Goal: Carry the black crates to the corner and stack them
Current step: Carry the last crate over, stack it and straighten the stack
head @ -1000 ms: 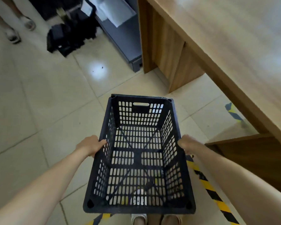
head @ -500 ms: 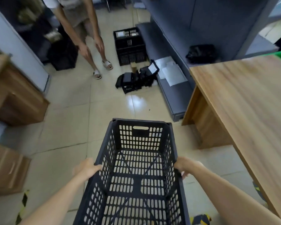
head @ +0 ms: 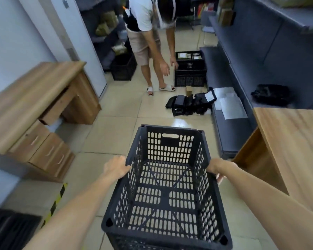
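Head view: the empty black perforated crate point(head: 167, 184) hangs between both arms above the tiled floor point(head: 114, 127). Since 0.5 s ago, the stacked crates point(head: 190, 69) and the bending person point(head: 148, 33) sit lower in view. The left hand point(head: 116, 167) and right hand point(head: 216, 168) each curl over 1 side rim.

A single wide-angle camera, worn on the person's head, faces forward and down. The hands point(head: 170, 170) and a black crate point(head: 166, 188) sit close beneath the lens; the tiled floor point(head: 116, 109) extends ahead toward distant shelving point(head: 260, 56). No second view exists.
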Available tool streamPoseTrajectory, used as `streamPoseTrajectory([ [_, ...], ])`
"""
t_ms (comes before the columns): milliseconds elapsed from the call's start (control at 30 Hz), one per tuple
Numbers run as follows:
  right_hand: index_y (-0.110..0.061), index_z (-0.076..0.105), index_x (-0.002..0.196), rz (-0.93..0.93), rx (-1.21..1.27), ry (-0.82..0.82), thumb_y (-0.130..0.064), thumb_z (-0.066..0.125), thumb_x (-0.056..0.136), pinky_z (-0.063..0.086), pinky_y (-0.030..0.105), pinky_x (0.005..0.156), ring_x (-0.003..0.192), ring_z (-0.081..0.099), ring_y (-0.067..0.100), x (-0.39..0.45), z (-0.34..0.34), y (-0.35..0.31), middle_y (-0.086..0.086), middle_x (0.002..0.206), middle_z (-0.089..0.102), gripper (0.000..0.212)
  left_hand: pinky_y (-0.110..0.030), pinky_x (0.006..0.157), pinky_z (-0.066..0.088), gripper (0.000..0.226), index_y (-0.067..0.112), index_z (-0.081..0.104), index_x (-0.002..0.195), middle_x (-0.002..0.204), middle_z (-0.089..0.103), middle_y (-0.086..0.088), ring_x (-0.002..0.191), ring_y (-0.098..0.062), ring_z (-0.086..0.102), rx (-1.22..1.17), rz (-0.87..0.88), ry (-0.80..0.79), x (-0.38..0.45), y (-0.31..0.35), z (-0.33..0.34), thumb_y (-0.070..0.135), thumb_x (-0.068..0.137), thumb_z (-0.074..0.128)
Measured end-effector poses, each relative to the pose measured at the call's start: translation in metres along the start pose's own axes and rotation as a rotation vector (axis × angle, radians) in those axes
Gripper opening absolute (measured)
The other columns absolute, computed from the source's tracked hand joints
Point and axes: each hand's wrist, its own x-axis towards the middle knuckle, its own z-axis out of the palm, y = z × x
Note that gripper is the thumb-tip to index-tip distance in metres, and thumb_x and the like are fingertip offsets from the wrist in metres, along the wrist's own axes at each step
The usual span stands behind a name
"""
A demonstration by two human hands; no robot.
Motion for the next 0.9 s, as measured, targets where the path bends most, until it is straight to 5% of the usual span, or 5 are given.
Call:
streamPoseTrajectory([
  [400, 0.007, 0.056, 0.122, -0.330, -0.341, -0.126, -0.008, 0.037, 0.100, 0.061, 0.046, 0.075, 0.083, 0.074, 0.035, 0.028, -0.019, -0.088, 0.024, 0.115, 0.067, 0.033, -0.032, 0.066, 0.047, 0.031, 0.014, 0.061, 0.102, 0.089, 0.060, -0.002, 0.087, -0.026, 0.065, 0.053, -0.397, 0.093, -0.079, -0.026, -0.006, 0.042, 0.097, 0.048],
  [700, -0.002, 0.057, 0.103, -0.612, -0.747, -0.024, -0.013, 0.036, 0.096, 0.062, 0.041, 0.072, 0.061, 0.073, 0.030, -0.004, 0.042, -0.174, 0.015, 0.105, 0.066, 0.024, -0.032, 0.061, 0.045, 0.026, 0.016, 0.061, 0.083, 0.076, 0.062, -0.001, 0.070, -0.026, 0.059, -0.256, -0.752, 0.346, -0.184, -0.074, 0.003, 0.042, 0.085, 0.058],
  [900, -0.001, 0.060, 0.100, -0.794, -0.906, -0.028, -0.016, 0.039, 0.098, 0.060, 0.041, 0.078, 0.071, 0.074, 0.030, -0.053, 0.126, -0.244, 0.012, 0.098, 0.069, 0.026, -0.031, 0.051, 0.040, 0.029, 0.023, 0.044, 0.065, 0.064, 0.054, 0.002, 0.062, -0.021, 0.056, -0.299, -0.937, 0.409, -0.266, -0.137, 0.016, 0.036, 0.083, 0.062],
])
